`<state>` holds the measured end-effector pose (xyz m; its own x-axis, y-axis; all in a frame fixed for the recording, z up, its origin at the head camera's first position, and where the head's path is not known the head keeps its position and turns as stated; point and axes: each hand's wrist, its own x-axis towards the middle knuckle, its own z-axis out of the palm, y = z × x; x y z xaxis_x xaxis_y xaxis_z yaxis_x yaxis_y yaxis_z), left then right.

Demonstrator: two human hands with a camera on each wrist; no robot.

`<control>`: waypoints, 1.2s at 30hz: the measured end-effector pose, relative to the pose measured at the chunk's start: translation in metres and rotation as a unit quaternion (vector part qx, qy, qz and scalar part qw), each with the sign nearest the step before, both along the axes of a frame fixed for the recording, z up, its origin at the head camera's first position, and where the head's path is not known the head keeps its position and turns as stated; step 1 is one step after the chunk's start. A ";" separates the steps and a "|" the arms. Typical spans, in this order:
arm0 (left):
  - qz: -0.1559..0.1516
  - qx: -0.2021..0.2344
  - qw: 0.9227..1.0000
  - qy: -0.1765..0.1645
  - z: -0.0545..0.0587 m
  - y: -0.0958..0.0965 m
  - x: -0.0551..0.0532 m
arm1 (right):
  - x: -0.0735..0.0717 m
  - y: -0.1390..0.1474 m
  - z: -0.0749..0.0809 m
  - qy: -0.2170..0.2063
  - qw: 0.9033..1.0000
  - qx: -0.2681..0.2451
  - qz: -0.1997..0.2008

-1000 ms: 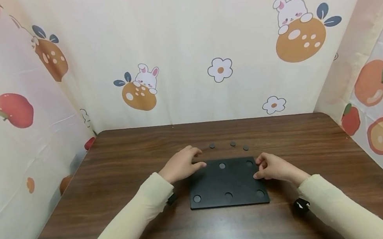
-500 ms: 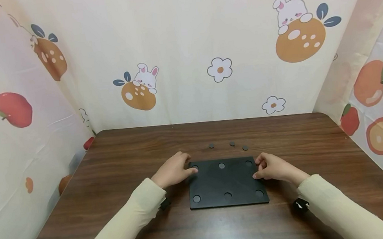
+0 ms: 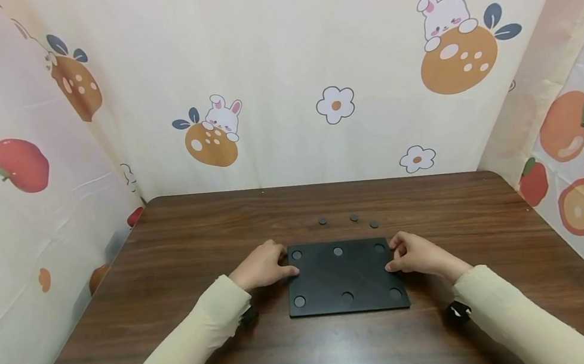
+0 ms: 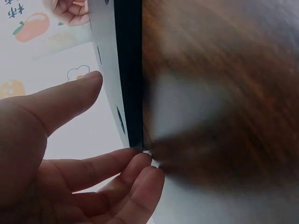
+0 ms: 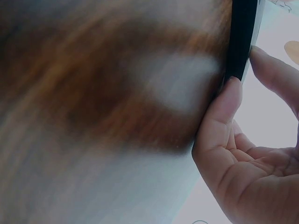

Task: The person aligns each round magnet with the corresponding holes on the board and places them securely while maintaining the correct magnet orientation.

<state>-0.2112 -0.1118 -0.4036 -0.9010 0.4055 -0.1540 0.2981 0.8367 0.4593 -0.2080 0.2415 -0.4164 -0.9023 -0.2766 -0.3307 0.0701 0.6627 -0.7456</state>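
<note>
Presently, a black board (image 3: 314,278) is lying flat on the wood-grain table (image 3: 210,227), its left and right sides being held between two hands. The left hand (image 3: 262,266) is gripping the left side near the far corner, thumb lying toward the upper face and fingers curling at the edge; several fingertips are disappearing behind the board in the head view. The right hand (image 3: 419,256) is pinching the right side between thumb and fingers, its lower fingers being partly hidden.

Six round recesses (image 3: 338,251) are showing in the board, three along the far row and three along the near row. Some are appearing lighter than others; whether any is containing a disc, I cannot tell. Three dark discs (image 3: 354,217) are lying on the table just beyond the far edge, well apart from the fingers.

Both wrist views are cutting the board off, leaving mainly its dark side edge visible, and the table is blurring there. Black objects (image 3: 458,311) at both wrists are being partly covered by the pale sleeves (image 3: 182,353), which are running out of frame. On the printed backdrop (image 3: 278,57), the word "Juice" is being clipped by the upper border.
</note>
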 end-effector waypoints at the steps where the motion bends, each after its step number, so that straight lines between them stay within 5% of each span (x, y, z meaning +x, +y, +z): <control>1: 0.001 0.000 1.000 0.000 -0.001 0.000 0.000 | 0.000 0.000 0.000 0.000 1.000 0.000 0.000; 26: 0.010 0.013 1.000 0.009 -0.008 0.002 -0.001 | 0.001 0.000 0.002 0.010 1.000 0.008 0.006; 36: 0.017 0.023 1.000 0.003 -0.009 0.001 0.001 | 0.004 -0.002 0.002 0.056 0.998 0.039 0.015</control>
